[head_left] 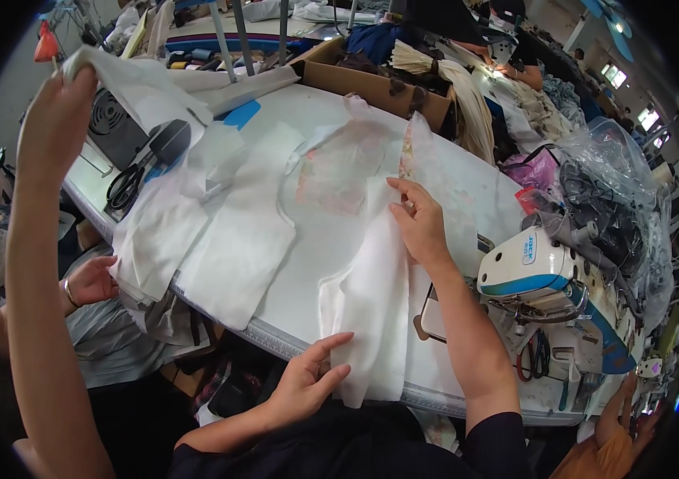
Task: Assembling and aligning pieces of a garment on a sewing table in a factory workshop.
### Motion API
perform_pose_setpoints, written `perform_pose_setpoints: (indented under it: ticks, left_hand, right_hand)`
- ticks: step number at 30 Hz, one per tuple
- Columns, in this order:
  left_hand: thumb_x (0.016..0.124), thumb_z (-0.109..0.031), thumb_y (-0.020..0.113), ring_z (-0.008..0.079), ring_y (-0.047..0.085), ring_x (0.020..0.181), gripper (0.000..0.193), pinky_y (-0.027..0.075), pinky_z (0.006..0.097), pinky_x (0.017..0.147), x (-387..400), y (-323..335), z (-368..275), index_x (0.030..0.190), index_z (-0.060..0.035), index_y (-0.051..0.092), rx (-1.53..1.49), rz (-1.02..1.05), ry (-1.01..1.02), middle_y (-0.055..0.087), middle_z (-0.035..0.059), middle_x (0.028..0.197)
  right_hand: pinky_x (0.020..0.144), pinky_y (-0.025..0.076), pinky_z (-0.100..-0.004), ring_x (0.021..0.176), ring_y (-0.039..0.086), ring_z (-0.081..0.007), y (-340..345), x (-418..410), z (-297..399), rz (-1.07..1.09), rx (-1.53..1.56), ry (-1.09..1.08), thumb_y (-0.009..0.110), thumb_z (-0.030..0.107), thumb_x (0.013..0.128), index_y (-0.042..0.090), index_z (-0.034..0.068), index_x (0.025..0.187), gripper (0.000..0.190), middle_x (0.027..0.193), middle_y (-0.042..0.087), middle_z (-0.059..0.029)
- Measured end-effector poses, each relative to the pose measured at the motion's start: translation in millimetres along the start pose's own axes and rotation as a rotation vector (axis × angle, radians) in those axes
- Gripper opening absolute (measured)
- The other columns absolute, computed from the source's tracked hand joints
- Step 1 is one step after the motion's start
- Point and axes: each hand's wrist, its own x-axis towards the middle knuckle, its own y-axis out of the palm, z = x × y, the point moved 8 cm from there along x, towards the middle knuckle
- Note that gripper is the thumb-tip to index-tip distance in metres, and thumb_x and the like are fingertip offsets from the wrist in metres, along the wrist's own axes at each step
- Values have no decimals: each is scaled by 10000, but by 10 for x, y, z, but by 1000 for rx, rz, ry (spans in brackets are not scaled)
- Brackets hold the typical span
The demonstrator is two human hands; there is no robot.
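Observation:
A long white fabric piece (369,287) lies lengthwise before me, its lower end over the table's near edge. At its top end, my right hand (420,215) pinches the fabric between thumb and fingers. My left hand (315,368) is beside the lower left side, thumb and forefinger apart; whether it grips the cloth is unclear. More white cut pieces (243,263) are spread to the left. Thin sheer pieces with a pinkish floral print (345,167) lie beyond. At the left, another person's raised hand (61,114) holds up white fabric (136,84).
A Jack sewing machine (531,263) stands at the right, with scissors (534,356) near it. Black shears (127,185) lie at the left. A co-worker's hand (91,281) touches the table's left edge. A cardboard box (369,84) and plastic-wrapped cloth (609,197) stand farther back.

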Motion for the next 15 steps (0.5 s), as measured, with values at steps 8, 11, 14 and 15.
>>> perform_pose_setpoints:
  ticks: [8,11,14,15]
  left_hand:
    - [1020,-74,622,0,412,629,537,355,202,574,15,1,-4,1517,-1,432,2,5,16,502,-36,851]
    - [1020,-74,621,0,406,633,533,350,201,572,8,2,-12,1514,0,435,-21,-1,-3,501,-33,867]
    - [1023,-72,618,1,405,637,528,349,199,572,7,23,-44,1514,-1,435,-30,-4,-13,511,-29,887]
    - [1024,-71,616,1,407,638,527,350,198,572,10,30,-52,1514,0,434,-41,-8,-12,523,-25,902]
  right_hand:
    - [842,528,-366,916,641,-268,-15,-16,-94,14,-270,4,740,52,831,721,40,1138,308,1040,720,-101]
    - [833,526,-373,916,642,-274,-5,-35,-40,15,-306,-22,752,59,821,729,36,1097,278,1003,717,-100]
    - [828,522,-390,911,640,-291,-43,-50,-1,-45,-336,-96,762,65,814,735,40,1061,249,984,716,-100]
    - [827,520,-401,908,638,-303,-85,-65,44,-101,-359,-162,767,68,812,737,45,1043,234,979,715,-101]
